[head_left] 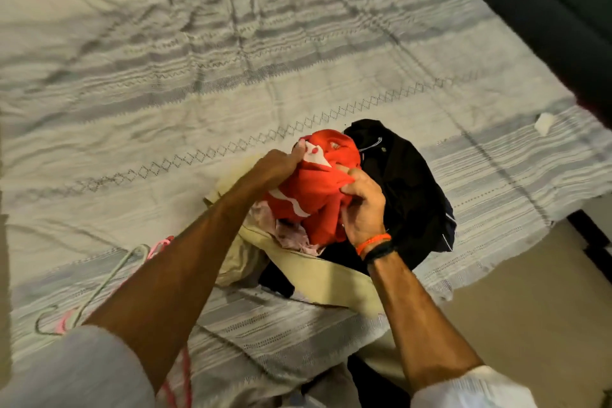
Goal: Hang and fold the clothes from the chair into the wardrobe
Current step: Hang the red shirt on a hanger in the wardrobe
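A bunched red garment [314, 189] with white markings is held over a pile of clothes on the bed. My left hand [276, 166] grips its upper left side, and my right hand [362, 205] clutches its right side. Under it lie a black garment [404, 189], beige trousers [324, 275] and a pale pink piece [291, 232]. Wire hangers [109, 278], one pale green and one pink, lie on the bed left of my left forearm.
The bed is covered by a wrinkled white and grey patterned sheet [198, 76]. Its right edge drops to a beige floor [530, 308]. A dark headboard or wall [546, 10] runs along the upper right. A small white scrap [543, 124] lies near it.
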Demonstrator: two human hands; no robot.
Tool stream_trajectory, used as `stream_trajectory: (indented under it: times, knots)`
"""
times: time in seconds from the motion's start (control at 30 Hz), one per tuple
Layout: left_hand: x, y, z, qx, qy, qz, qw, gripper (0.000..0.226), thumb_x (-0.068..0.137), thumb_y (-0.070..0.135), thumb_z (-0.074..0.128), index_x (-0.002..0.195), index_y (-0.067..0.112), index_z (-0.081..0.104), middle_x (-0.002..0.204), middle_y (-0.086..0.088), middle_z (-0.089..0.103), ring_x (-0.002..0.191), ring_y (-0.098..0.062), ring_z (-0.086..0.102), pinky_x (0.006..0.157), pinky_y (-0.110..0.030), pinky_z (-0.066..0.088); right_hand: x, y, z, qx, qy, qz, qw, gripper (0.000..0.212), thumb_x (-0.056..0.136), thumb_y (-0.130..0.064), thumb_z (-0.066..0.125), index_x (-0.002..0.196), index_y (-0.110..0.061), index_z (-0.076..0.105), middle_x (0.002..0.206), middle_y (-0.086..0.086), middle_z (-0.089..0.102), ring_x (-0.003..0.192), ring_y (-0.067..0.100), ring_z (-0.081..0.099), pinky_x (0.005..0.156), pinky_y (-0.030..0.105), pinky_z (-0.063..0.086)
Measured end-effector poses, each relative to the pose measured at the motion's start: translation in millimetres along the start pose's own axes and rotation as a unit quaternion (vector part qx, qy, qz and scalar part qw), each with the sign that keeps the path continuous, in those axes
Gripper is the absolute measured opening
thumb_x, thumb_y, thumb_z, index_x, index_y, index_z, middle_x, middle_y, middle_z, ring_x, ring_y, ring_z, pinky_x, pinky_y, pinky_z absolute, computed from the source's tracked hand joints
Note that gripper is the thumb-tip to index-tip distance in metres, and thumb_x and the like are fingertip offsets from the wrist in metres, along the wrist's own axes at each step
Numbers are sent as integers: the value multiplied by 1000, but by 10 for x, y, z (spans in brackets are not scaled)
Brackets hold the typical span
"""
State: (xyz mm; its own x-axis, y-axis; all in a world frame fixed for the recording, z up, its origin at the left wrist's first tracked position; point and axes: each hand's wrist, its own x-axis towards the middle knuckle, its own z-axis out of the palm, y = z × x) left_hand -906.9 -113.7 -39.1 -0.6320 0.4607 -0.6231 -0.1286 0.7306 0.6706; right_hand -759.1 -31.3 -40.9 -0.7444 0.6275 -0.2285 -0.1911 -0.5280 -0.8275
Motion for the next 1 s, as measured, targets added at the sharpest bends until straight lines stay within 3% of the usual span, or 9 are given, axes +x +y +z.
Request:
stream_trajectory:
  times: [0.07,0.13,0.2,0.4,0.57,0.7,0.8,0.93,1.0]
  knots:
    - [-127,-19,-103,-87,-28,-6,996,80,76,74,60,117,5,66,117,-8,68,101,-26,67,90,-40,55,-141,-47,57,-7,-13,-23,1000,21,57,-2,49,52,-17,64,63,-3,61,59,6,52,62,19,42]
    - [-320,-11,-200,-128,-30,39,991,45,81,51,72,90,7,71,85,-6,73,74,-17,67,66,-27,54,-304,-81,96,-53,-12,-52,997,7,51,-10,59,52,-12,53,81,11,65,82,19,58,77,31,43]
    - [-466,-2,-266,-115,-9,95,989,28,89,31,71,70,11,66,64,-3,64,58,-14,55,58,-24,44,-440,-105,84,-129,-17,-72,989,13,50,-15,64,49,-19,51,97,17,66,96,24,59,84,32,46]
    - [-861,179,-437,-61,147,238,958,20,90,28,68,100,13,76,104,-7,74,103,-25,68,93,-37,53,-770,-344,142,-335,-82,-52,937,9,73,-12,75,80,-12,70,84,2,69,77,9,59,77,26,48]
    - [-1447,337,-519,103,119,365,918,19,90,20,70,106,11,76,107,-4,75,100,-9,65,83,-18,43,-784,-731,323,-465,50,-172,867,29,82,-10,75,109,-12,66,100,0,71,76,9,61,79,25,53]
    - [-1943,366,-460,197,73,425,880,17,88,14,71,103,10,77,103,-4,75,97,-10,66,84,-21,47,-760,-1020,389,-618,-38,-199,759,54,81,-20,72,132,-21,55,131,6,55,115,25,55,98,39,48]
    - [-2190,256,-391,204,113,447,864,16,90,13,69,103,9,77,103,-4,75,94,-10,66,82,-19,47,-930,-1081,421,-692,-123,-97,705,40,80,-26,71,120,-21,66,118,3,68,107,23,64,89,36,54]
    - [-2337,-85,-402,176,174,428,869,15,90,13,69,101,8,77,102,-2,75,95,-11,67,75,-2,39,-1194,-874,363,-627,-159,5,762,60,76,-33,73,130,-20,49,109,-1,67,96,19,65,76,30,51]
    - [-2392,-214,-417,158,197,416,874,14,89,15,70,100,11,77,101,1,75,94,-9,66,75,0,38,-1292,-714,337,-663,-160,4,732,61,75,-35,76,126,-19,47,110,1,61,97,21,60,77,30,45]
